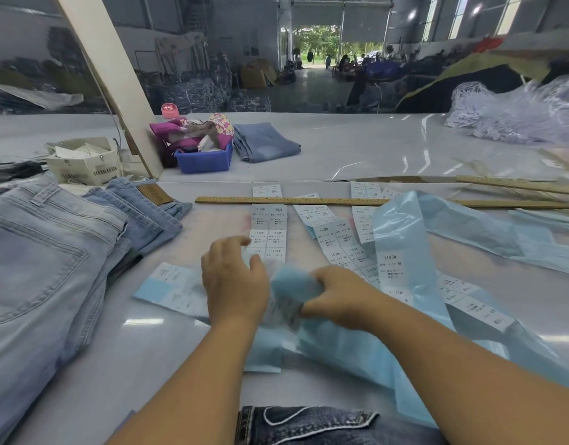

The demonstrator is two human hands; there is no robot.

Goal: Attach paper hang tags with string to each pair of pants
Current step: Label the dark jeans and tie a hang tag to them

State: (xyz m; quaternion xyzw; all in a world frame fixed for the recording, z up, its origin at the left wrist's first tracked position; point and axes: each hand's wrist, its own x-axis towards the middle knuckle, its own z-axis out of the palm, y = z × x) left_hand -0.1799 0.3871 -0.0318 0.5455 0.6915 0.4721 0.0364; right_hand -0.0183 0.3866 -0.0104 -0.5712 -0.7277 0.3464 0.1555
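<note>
Right hand (336,292) grip pinches a blurred pale-blue backing strip of white printed labels (288,295) near centre of the white counter (357,149). Left hand (233,281), fingers relaxed, touches the strip's left side. Light-blue folded jeans (45,261) lie left.

A garment factory hall: stacked jeans (52,252) on a long worktable (357,149) (more denim piles behind), label sheets (269,226).

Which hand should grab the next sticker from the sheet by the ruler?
Probably the left hand: its open fingers already reach the sticker sheet, while the right hand grips blue paper.
</note>
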